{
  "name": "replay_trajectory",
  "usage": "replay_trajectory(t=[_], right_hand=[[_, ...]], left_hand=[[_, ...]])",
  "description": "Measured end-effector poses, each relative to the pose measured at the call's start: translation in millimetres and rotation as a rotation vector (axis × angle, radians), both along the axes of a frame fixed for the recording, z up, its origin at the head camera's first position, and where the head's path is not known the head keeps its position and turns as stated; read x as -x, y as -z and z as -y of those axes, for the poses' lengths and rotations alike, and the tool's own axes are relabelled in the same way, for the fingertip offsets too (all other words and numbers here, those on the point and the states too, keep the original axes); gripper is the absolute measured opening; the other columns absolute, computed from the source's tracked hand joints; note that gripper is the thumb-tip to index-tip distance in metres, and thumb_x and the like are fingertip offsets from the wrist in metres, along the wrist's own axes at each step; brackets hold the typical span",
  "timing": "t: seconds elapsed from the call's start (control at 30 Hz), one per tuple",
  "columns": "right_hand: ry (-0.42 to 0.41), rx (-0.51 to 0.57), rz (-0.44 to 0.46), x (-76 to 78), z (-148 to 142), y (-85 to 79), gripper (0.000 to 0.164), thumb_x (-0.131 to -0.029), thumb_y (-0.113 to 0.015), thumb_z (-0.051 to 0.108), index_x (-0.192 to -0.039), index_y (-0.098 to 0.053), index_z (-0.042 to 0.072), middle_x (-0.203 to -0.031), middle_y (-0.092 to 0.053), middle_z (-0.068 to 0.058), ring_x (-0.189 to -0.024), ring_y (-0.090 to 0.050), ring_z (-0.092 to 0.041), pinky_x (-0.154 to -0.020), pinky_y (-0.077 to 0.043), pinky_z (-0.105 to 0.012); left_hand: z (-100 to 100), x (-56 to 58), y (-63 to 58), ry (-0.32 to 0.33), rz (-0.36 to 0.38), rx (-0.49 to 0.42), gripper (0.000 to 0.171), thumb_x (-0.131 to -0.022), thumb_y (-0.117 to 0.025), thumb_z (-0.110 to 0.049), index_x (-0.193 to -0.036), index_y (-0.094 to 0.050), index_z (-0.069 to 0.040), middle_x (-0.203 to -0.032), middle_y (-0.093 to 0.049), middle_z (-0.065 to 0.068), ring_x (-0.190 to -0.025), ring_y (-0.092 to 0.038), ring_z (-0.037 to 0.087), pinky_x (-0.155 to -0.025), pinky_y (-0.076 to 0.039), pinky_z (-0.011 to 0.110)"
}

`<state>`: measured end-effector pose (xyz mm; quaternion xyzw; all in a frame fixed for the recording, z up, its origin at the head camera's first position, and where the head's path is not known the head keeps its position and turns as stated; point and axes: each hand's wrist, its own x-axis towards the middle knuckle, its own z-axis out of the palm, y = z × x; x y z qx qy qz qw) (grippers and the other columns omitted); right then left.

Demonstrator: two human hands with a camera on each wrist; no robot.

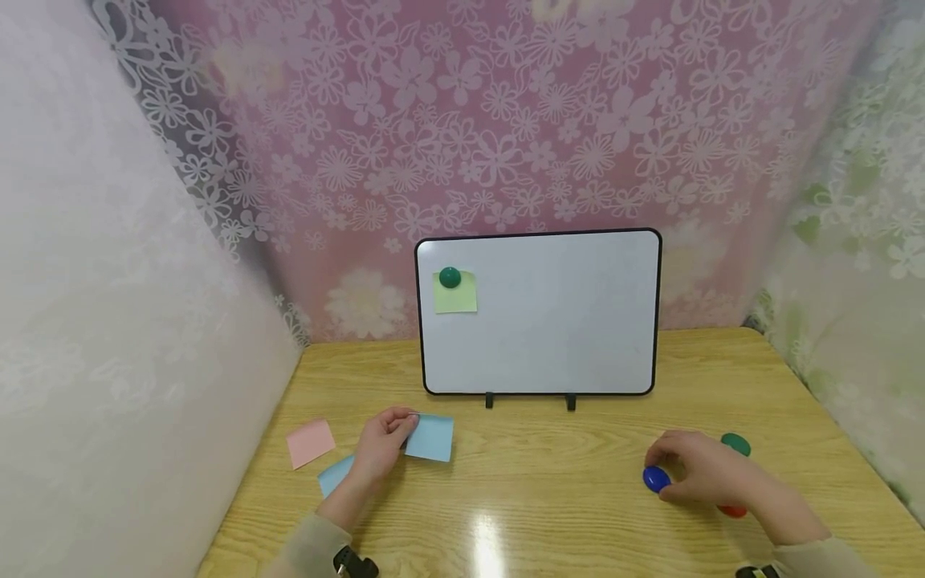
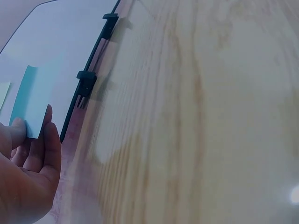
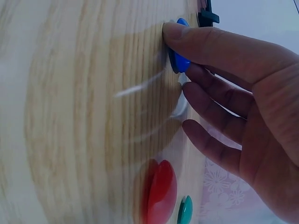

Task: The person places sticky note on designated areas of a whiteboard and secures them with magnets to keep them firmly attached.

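Observation:
A blue sticky note (image 1: 431,438) is pinched at its edge between the thumb and fingers of my left hand (image 1: 383,443). In the left wrist view the same note (image 2: 39,100) stands up from the fingertips, overlapping the whiteboard. My right hand (image 1: 697,466) has its thumb and fingertips around a round blue magnet (image 1: 656,479) at the table surface. The right wrist view shows the thumb on one side of the magnet (image 3: 182,56) and the index finger on the other. A red magnet (image 3: 162,193) and a green magnet (image 1: 735,444) lie beside this hand, the red one partly hidden by it.
A whiteboard (image 1: 549,321) stands at the back on small black feet (image 1: 571,402). On its upper left, a green magnet (image 1: 450,278) holds a yellow-green note (image 1: 455,301). A pink note (image 1: 311,443) and another blue note (image 1: 335,475) lie at the table's left.

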<state>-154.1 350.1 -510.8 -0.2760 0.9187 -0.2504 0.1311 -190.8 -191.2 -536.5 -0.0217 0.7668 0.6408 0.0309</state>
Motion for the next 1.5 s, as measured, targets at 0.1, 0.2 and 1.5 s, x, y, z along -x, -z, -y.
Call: replay_trajectory(t=[0.1,0.2,1.5], right_hand=[[0.002,0.014,0.001,-1.5,-1.0,-0.1,0.036,-0.084,-0.093,0.036,-0.112,-0.074,0.022,-0.109,-0.066,0.014,-0.099,-0.067,-0.01,-0.084,-0.058,-0.035],[0.018,0.02,0.0,-3.0,-1.2,0.6,0.036,-0.084,-0.093,0.037,-0.111,-0.074,0.023,-0.109,-0.067,0.015,-0.1,-0.067,-0.009,-0.085,-0.058,-0.034],[0.199,0.024,0.057,-1.0,2.5,5.4,0.041,-0.084,-0.092,0.042,-0.114,-0.074,0.021,-0.116,-0.071,0.008,-0.111,-0.069,-0.027,-0.09,-0.058,-0.042]], left_hand=[[-2.5,-1.1,-0.5,-0.012,0.007,-0.036,0.027,-0.107,-0.07,-0.021,-0.122,-0.072,0.001,-0.1,-0.079,0.005,-0.088,-0.067,0.013,-0.075,-0.055,0.026],[-5.3,-2.5,-2.8,-0.032,0.016,-0.061,0.027,-0.107,-0.069,-0.02,-0.123,-0.071,0.003,-0.097,-0.077,0.004,-0.087,-0.065,0.014,-0.075,-0.055,0.026],[-16.1,-1.3,3.4,-0.146,0.0,-0.184,0.032,-0.107,-0.07,-0.022,-0.123,-0.07,0.006,-0.09,-0.075,0.001,-0.08,-0.064,0.012,-0.073,-0.054,0.026]])
